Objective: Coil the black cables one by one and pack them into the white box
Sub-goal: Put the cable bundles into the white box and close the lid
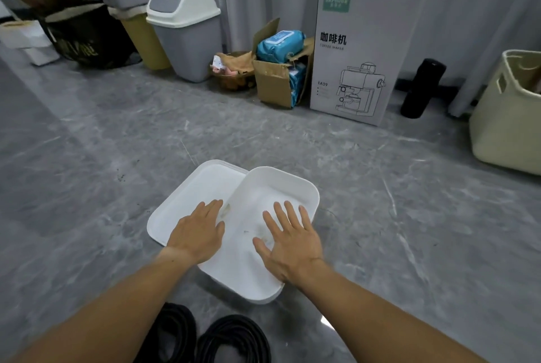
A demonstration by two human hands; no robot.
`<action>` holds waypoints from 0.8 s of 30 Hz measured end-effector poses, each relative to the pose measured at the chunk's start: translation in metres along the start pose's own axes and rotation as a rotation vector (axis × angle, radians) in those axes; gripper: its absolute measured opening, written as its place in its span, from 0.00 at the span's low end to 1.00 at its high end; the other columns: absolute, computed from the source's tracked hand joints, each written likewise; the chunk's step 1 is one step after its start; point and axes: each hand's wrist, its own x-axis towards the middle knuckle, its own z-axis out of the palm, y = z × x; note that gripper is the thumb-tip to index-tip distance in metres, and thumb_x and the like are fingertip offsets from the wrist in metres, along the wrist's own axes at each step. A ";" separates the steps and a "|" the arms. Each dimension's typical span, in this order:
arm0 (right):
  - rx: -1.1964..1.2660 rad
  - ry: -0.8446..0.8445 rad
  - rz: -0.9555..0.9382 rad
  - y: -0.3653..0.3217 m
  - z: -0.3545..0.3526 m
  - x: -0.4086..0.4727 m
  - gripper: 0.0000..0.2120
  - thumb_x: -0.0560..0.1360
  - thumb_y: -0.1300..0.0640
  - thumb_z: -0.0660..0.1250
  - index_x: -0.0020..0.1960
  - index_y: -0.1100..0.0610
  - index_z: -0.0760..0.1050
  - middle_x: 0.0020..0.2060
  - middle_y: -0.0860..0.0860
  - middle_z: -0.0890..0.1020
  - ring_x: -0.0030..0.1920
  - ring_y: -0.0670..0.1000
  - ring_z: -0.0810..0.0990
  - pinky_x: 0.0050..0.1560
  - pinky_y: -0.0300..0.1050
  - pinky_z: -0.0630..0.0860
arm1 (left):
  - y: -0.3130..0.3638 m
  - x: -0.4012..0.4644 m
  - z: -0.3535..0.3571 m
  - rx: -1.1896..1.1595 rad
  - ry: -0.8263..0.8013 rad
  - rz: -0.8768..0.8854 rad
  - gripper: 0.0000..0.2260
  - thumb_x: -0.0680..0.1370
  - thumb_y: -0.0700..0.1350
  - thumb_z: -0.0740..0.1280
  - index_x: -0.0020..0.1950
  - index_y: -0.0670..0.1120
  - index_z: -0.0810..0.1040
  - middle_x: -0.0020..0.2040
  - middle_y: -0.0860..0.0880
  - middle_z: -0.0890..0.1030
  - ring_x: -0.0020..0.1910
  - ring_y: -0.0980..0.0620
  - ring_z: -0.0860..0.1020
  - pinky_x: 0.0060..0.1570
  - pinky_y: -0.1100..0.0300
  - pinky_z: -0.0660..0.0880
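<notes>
While our left hand and right hand hover flat, fingers straight, empty, over the white box (lid askew beneath), we risk the coiled black cables springing loose when lifted.

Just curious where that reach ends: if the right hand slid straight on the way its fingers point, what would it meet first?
The right hand points up and away over the white box. It would probably meet the box's far rim first; beyond that lies bare floor. Its height over the box is unclear.
</notes>
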 end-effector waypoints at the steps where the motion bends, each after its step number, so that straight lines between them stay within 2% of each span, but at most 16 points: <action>1: 0.003 -0.012 0.003 0.001 0.000 -0.002 0.34 0.81 0.34 0.36 0.82 0.48 0.36 0.80 0.50 0.34 0.79 0.54 0.30 0.72 0.56 0.24 | 0.000 -0.001 0.001 0.003 -0.009 0.000 0.24 0.85 0.51 0.51 0.81 0.50 0.52 0.80 0.51 0.58 0.76 0.47 0.62 0.71 0.51 0.61; 5: -0.002 -0.014 0.004 0.011 0.003 -0.010 0.33 0.81 0.34 0.37 0.82 0.47 0.36 0.80 0.49 0.35 0.79 0.54 0.30 0.72 0.55 0.24 | 0.007 -0.008 0.002 0.029 -0.031 0.021 0.24 0.85 0.52 0.51 0.81 0.50 0.51 0.80 0.50 0.58 0.75 0.45 0.63 0.71 0.51 0.62; 11: 0.012 -0.016 0.008 0.043 0.006 -0.034 0.33 0.82 0.34 0.37 0.82 0.47 0.38 0.81 0.49 0.38 0.80 0.53 0.33 0.76 0.55 0.28 | 0.035 -0.019 0.008 0.079 -0.053 0.129 0.25 0.85 0.51 0.50 0.81 0.47 0.48 0.81 0.51 0.55 0.80 0.49 0.50 0.74 0.51 0.57; 13: 0.024 -0.004 0.009 0.057 0.009 -0.043 0.37 0.77 0.31 0.31 0.82 0.47 0.39 0.81 0.48 0.39 0.80 0.52 0.33 0.77 0.55 0.29 | 0.047 -0.020 0.012 0.062 -0.058 0.161 0.25 0.85 0.51 0.50 0.81 0.48 0.49 0.80 0.51 0.57 0.80 0.49 0.52 0.74 0.50 0.57; 15: 0.041 0.005 0.008 0.072 0.012 -0.055 0.46 0.69 0.28 0.21 0.82 0.47 0.39 0.82 0.48 0.40 0.80 0.52 0.34 0.78 0.55 0.30 | 0.063 -0.022 0.016 0.054 -0.047 0.204 0.25 0.84 0.50 0.51 0.80 0.48 0.50 0.80 0.50 0.58 0.79 0.49 0.54 0.74 0.50 0.57; 18: 0.060 0.005 0.040 0.097 0.015 -0.075 0.52 0.61 0.30 0.19 0.82 0.47 0.40 0.81 0.48 0.40 0.80 0.52 0.34 0.78 0.56 0.32 | 0.093 -0.027 0.022 0.047 -0.044 0.248 0.26 0.85 0.49 0.49 0.81 0.45 0.45 0.82 0.50 0.49 0.80 0.49 0.48 0.77 0.51 0.50; 21: 0.062 0.011 0.074 0.120 0.019 -0.095 0.53 0.60 0.30 0.19 0.82 0.46 0.39 0.81 0.48 0.40 0.80 0.52 0.34 0.78 0.56 0.33 | 0.126 -0.039 0.029 0.026 -0.061 0.292 0.28 0.86 0.51 0.46 0.81 0.44 0.38 0.82 0.50 0.41 0.81 0.51 0.41 0.78 0.52 0.44; 24: 0.067 0.009 0.102 0.148 0.022 -0.121 0.53 0.61 0.29 0.19 0.82 0.46 0.41 0.81 0.47 0.40 0.80 0.51 0.34 0.78 0.55 0.32 | 0.159 -0.052 0.037 -0.041 -0.075 0.356 0.28 0.86 0.53 0.46 0.81 0.46 0.37 0.82 0.51 0.40 0.80 0.52 0.39 0.78 0.53 0.42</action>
